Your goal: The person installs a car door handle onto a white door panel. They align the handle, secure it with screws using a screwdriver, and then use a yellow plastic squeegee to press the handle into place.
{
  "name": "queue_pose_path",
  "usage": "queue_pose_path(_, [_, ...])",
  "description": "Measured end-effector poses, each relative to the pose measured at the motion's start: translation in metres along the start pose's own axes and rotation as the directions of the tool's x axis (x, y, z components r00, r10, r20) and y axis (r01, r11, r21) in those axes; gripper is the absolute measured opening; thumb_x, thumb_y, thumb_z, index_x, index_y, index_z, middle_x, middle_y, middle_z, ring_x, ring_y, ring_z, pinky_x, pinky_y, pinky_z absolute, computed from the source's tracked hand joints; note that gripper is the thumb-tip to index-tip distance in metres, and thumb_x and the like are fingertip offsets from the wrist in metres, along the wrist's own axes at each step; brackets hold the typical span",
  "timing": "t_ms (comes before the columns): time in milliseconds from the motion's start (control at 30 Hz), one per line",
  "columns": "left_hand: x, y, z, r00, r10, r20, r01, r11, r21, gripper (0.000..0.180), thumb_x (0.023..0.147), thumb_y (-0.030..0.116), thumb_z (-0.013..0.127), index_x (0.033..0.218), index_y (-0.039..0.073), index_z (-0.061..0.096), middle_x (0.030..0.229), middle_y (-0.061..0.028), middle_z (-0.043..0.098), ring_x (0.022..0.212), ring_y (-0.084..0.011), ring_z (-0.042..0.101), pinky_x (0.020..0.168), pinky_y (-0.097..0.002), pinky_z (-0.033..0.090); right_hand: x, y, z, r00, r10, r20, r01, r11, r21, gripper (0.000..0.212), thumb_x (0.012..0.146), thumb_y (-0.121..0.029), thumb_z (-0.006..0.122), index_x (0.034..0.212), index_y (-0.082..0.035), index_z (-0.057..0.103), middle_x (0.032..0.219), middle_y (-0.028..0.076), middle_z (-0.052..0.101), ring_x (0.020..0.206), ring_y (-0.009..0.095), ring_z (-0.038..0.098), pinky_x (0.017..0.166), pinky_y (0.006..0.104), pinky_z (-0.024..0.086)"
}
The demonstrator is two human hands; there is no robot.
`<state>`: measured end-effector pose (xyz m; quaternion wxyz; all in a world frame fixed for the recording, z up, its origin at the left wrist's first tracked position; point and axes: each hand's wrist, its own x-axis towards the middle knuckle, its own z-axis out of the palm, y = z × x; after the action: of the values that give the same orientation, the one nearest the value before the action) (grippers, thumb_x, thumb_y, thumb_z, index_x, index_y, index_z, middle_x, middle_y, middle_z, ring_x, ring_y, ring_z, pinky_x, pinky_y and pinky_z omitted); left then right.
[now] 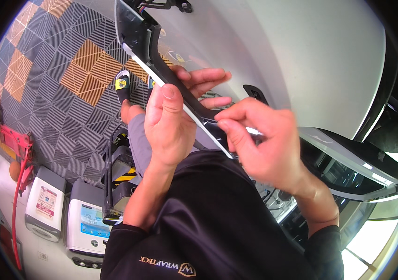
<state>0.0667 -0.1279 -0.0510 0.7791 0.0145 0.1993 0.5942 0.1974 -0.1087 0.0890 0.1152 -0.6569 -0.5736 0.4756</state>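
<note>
A long, curved black plastic car trim piece (pixel 168 74) with a white edge runs slantwise from the top toward my waist. My left hand (pixel 168 119) holds it near the middle. The thumb lies along the white edge, and the other fingers reach out behind the piece, partly hidden by it. Close to the lower end, my right hand (pixel 266 140) is closed in a pinch, thumb and forefinger at the dark inner side of the trim. A slim white stick-like thing (pixel 254 131) shows between its fingers; most of it is hidden, so its kind cannot be made out.
A pale car body panel (pixel 311 51) with a small dark recess (pixel 255 93) rises at the right. Wires (pixel 142 8) show by the trim's upper end. At lower left stand two grey-and-white machines (pixel 45 205), a black wheeled frame (pixel 110 186) and a red stand (pixel 17 140) on patterned floor tiles (pixel 87 70).
</note>
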Motion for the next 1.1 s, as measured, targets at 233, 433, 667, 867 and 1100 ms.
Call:
queue_pose_path(233, [0.002,-0.002,0.0,0.999,0.049,0.02,-0.052,0.976,0.21,0.04,0.114,0.04,0.051,0.132,0.004,0.051,0.136,-0.0323,0.063,0.131,-0.0494,0.062,0.098,-0.0579,0.063,-0.008,-0.001,0.017,0.995,-0.096,-0.036,0.084,0.967,-0.24,0.008,0.098,0.002,0.073,0.105,0.0,0.073,0.075,0.011,0.069,0.057,0.017,0.065,0.053,0.0298,0.049])
queue_pose_path(433, [0.004,-0.009,-0.002,0.992,0.128,-0.011,-0.121,0.955,0.272,0.031,0.117,0.032,0.048,0.13,0.004,0.051,0.125,-0.0266,0.067,0.114,-0.0435,0.072,0.089,-0.0504,0.064,-0.005,0.007,0.028,0.97,-0.214,-0.116,0.163,0.924,-0.345,0.013,0.095,0.004,0.075,0.106,-0.002,0.072,0.075,0.014,0.07,0.055,0.025,0.064,0.053,0.0329,0.05])
queue_pose_path(667, [0.008,-0.005,0.0,0.987,0.144,-0.069,-0.118,0.951,0.285,0.026,0.117,0.026,0.049,0.128,0.003,0.046,0.119,-0.0208,0.07,0.104,-0.0315,0.075,0.084,-0.0391,0.062,-0.004,0.026,0.042,0.894,-0.414,-0.172,0.318,0.855,-0.409,0.018,0.093,0.005,0.076,0.109,0.0,0.072,0.078,0.014,0.071,0.058,0.027,0.068,0.054,0.0333,0.051])
queue_pose_path(867, [0.012,-0.013,0.001,0.977,0.197,-0.075,-0.162,0.929,0.334,0.024,0.117,0.023,0.048,0.13,0.003,0.045,0.121,-0.0205,0.07,0.103,-0.0296,0.075,0.085,-0.0385,0.061,-0.003,0.027,0.044,0.884,-0.427,-0.191,0.293,0.823,-0.486,0.015,0.094,0.003,0.075,0.109,0.0,0.074,0.077,0.015,0.071,0.058,0.027,0.067,0.054,0.032,0.052])
queue_pose_path(1100, [0.015,-0.01,-0.01,0.99,0.144,0.004,-0.141,0.965,0.221,0.031,0.117,0.029,0.049,0.133,0.003,0.047,0.127,-0.0256,0.066,0.104,-0.0328,0.074,0.086,-0.0424,0.063,0.002,0.023,0.018,0.986,0.073,-0.147,-0.057,0.993,0.107,0.008,0.103,-0.005,0.07,0.107,0.0,0.075,0.074,0.007,0.072,0.06,0.011,0.067,0.056,0.0273,0.052])
